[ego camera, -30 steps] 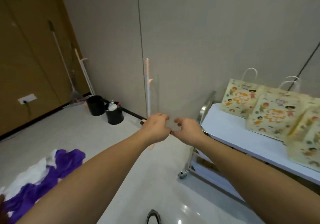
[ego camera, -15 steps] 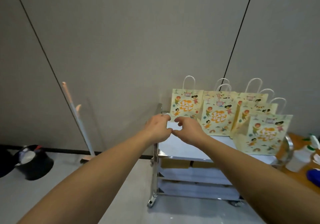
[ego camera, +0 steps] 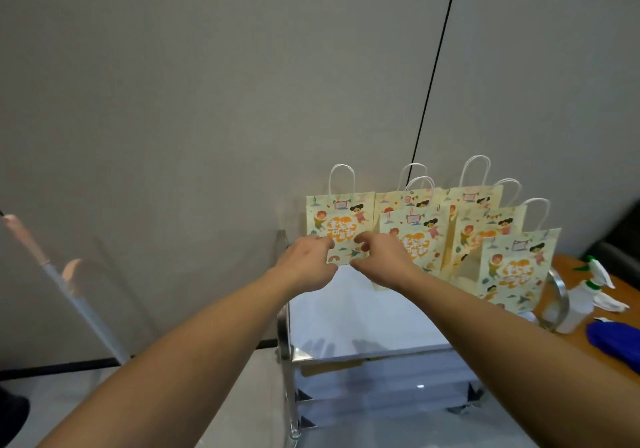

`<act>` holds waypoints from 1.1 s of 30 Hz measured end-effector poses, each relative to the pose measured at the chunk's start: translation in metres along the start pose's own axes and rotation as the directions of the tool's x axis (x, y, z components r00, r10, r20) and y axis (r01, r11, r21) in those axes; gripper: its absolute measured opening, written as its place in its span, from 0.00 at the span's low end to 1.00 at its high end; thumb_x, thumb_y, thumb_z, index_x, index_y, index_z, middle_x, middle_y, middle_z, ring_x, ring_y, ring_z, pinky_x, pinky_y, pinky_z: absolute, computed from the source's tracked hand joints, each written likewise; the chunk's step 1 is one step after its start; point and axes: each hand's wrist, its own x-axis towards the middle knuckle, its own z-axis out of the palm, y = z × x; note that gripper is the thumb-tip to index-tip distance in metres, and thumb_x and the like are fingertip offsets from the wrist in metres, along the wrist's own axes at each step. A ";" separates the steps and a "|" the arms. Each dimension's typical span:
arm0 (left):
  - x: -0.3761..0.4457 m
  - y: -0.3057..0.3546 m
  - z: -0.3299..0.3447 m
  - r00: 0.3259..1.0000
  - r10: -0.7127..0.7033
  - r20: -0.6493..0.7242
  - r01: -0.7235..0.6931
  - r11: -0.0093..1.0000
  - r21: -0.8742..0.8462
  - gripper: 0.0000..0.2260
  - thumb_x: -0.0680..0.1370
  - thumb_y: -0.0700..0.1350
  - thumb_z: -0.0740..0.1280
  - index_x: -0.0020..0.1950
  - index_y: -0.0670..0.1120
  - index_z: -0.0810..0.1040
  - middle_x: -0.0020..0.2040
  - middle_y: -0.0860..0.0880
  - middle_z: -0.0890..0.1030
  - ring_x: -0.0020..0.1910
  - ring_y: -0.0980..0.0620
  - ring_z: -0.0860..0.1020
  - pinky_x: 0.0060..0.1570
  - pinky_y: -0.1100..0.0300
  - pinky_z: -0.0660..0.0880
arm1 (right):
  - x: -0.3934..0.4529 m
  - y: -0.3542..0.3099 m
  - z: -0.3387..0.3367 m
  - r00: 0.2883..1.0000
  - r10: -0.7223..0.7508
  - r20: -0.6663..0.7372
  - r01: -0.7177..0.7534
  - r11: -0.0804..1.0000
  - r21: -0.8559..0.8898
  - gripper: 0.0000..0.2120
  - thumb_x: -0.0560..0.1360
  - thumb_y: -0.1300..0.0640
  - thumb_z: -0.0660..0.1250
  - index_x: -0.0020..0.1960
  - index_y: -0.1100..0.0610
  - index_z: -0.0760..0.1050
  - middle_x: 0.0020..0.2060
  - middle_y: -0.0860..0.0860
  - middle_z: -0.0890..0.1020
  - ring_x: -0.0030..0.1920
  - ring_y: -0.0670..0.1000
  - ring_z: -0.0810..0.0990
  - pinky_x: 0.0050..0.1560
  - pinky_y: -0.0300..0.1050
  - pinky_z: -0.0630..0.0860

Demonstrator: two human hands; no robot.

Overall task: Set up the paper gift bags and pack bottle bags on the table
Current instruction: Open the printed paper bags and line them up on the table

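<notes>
My left forearm: it reaches up from the lower left toward the cart (ego camera: 285, 326), bare to the wrist.
My right forearm: it comes in from the lower right, crossing over the cart's front right corner.
Cart: a steel-framed trolley with a white top shelf and lower shelves below; its left upright rail stands just under my left wrist.
My left hand (ego camera: 304, 262): above the cart's left rear corner, fingers curled inward, fingertips at the lower left edge of the leftmost gift bag (ego camera: 337, 219). Whether they pinch the paper or only touch it, I cannot tell.
My right hand (ego camera: 379, 257): just beside the left one, over the rear of the cart top, fingers curled, thumb and forefinger close together at the same bag's lower front. I cannot tell whether it has hold of the bag.
Leftmost gift bag: upright at the cart's rear left, pale yellow with cartoon children and orange lettering, white loop handle up.
Other gift bags (ego camera: 464, 226): standing upright in overlapping rows across the rear and right side of the cart top; the nearest one (ego camera: 516, 264) is at the cart's right edge.
Spray bottle (ego camera: 585, 295): on the wooden table (ego camera: 620, 305) just right of the cart.
Blue cloth (ego camera: 613, 340): on that table, nearer me than the bottle.
Wall (ego camera: 207, 101): grey panels behind the cart, a dark seam running down toward the bags.
</notes>
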 end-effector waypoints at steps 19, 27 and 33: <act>0.215 -0.051 -0.026 0.969 -0.242 0.053 0.246 0.965 -0.091 0.19 0.79 0.50 0.69 0.68 0.46 0.73 0.64 0.46 0.77 0.59 0.48 0.76 0.58 0.53 0.77 | 0.287 -0.009 -0.017 0.996 -0.056 -0.062 0.060 0.996 0.065 0.37 0.72 0.62 0.72 0.78 0.54 0.60 0.71 0.55 0.72 0.71 0.59 0.70 0.69 0.56 0.71; 0.250 -0.061 -0.032 0.968 -0.228 0.102 0.231 0.973 -0.017 0.27 0.79 0.50 0.70 0.75 0.45 0.67 0.70 0.44 0.73 0.68 0.45 0.72 0.64 0.51 0.73 | 0.309 -0.034 -0.019 0.992 -0.128 -0.016 0.127 0.991 -0.044 0.09 0.71 0.67 0.62 0.35 0.56 0.73 0.30 0.51 0.74 0.40 0.58 0.78 0.37 0.44 0.69; 0.251 -0.069 -0.052 0.980 -0.179 0.090 0.183 0.982 -0.041 0.26 0.78 0.49 0.71 0.74 0.46 0.68 0.69 0.44 0.73 0.67 0.45 0.73 0.63 0.50 0.74 | 0.299 -0.070 -0.041 0.973 -0.198 -0.122 0.196 0.980 -0.028 0.09 0.70 0.67 0.61 0.36 0.55 0.73 0.32 0.51 0.75 0.42 0.58 0.77 0.39 0.45 0.71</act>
